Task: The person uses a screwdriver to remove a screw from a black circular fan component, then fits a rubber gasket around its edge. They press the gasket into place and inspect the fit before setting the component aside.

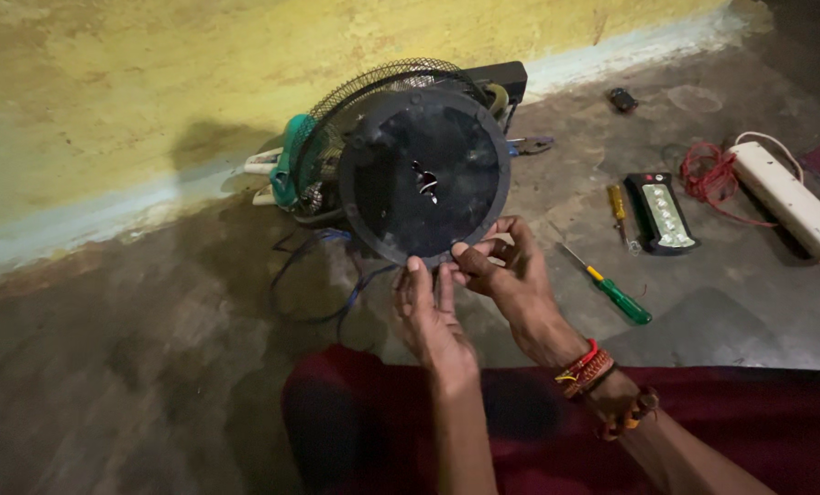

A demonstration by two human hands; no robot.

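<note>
Where hands point(469, 293) grip, disc point(423, 174) hides fan (mostly).

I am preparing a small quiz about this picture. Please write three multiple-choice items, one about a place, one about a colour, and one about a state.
1. Where does the green-handled screwdriver lie?
A. on the floor to the right of the hands
B. on top of the fan
C. against the yellow wall

2. What colour is the coiled wire next to the white power strip?
A. blue
B. red
C. yellow

3. How do the hands stand at the round black base of the fan?
A. both far from it
B. only one touches it
C. both at its lower edge

Answers: 1 A, it lies on the bare floor beside the right hand. 2 B, the coil is clearly red. 3 C, fingers of the left hand and the right hand meet the lower rim.
</note>
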